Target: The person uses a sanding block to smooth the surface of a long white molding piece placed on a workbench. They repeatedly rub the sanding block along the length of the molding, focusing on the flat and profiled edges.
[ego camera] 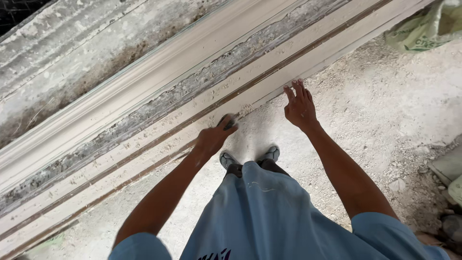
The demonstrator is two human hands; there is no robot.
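Observation:
A long white plaster moulding (pixel 159 91) with ridges and brown grooves runs diagonally from lower left to upper right. My left hand (pixel 214 136) grips a small dark sanding block (pixel 227 122) and presses it against the moulding's near edge. My right hand (pixel 299 103) rests flat with fingers spread on the same edge, a little further to the right. Both forearms reach out from light blue sleeves.
White dust and rubble cover the ground (pixel 385 120) under me, with my grey shoes (pixel 250 156) near the moulding. A green sack (pixel 428 26) lies at the top right. Stone chunks (pixel 450 173) sit at the right edge.

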